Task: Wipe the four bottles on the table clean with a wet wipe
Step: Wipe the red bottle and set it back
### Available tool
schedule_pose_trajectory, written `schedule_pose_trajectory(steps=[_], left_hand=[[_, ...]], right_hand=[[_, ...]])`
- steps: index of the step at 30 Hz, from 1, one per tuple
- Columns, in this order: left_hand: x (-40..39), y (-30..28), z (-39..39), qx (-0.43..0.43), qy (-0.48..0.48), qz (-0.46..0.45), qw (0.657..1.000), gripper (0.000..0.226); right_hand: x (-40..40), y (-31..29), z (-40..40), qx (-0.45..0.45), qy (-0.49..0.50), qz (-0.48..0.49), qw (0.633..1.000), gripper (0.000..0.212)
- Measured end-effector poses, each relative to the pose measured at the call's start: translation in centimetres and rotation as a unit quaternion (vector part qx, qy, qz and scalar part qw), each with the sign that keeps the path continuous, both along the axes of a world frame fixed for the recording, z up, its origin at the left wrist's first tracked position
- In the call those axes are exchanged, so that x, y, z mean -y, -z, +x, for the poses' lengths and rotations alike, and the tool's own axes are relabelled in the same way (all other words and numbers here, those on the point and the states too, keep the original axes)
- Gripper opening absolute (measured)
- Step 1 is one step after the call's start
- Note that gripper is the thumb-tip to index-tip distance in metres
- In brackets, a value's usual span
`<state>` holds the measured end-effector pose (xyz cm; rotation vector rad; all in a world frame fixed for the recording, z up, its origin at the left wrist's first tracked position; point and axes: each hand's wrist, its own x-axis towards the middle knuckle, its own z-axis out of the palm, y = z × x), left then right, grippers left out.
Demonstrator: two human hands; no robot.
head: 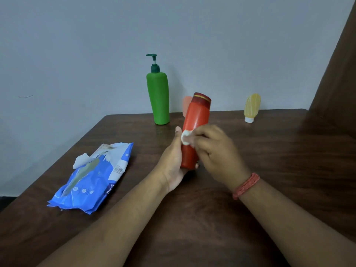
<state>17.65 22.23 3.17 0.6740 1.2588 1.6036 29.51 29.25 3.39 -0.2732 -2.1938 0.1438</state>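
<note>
Both forearms reach in from the near edge. Just in front of the green pump bottle (158, 97), the left hand (174, 160) cradles the orange-red bottle (194, 132) low around its base, fingers wrapped behind. The right hand (213, 149) pinches a balled wet wipe (185, 138) against its side. It looks like smooth, light, rigid plastic, likely slippery once wet, so the low grip suits.

A dark wood-grain bench (269, 170) stands against a pale wall. On it, at the back, a green pump bottle (158, 97) stands upright, and a yellow tube (251, 107) stands on its white cap well to the right. A blue wet-wipe pack (90, 180) lies flat near the left edge, a white wipe (81, 160) poking out of its opening.
</note>
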Motion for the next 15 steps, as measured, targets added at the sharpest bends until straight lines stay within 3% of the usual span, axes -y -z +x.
schedule_pose_trajectory(steps=[3, 9, 15], left_hand=[[0.4, -0.1, -1.0, 0.045, -0.011, 0.006, 0.999, 0.064], [0.5, -0.3, -0.9, 0.113, 0.025, 0.021, 0.993, 0.065], [0.5, -0.3, -0.9, 0.108, 0.036, 0.017, 0.993, 0.065]], right_hand=[[0.1, 0.2, -0.2, 0.067, -0.061, 0.015, 0.996, 0.018], [-1.3, 0.0, 0.8, -0.082, 0.046, -0.019, 0.995, 0.017], [-0.8, -0.1, 0.7, -0.108, 0.032, -0.053, 0.992, 0.02]])
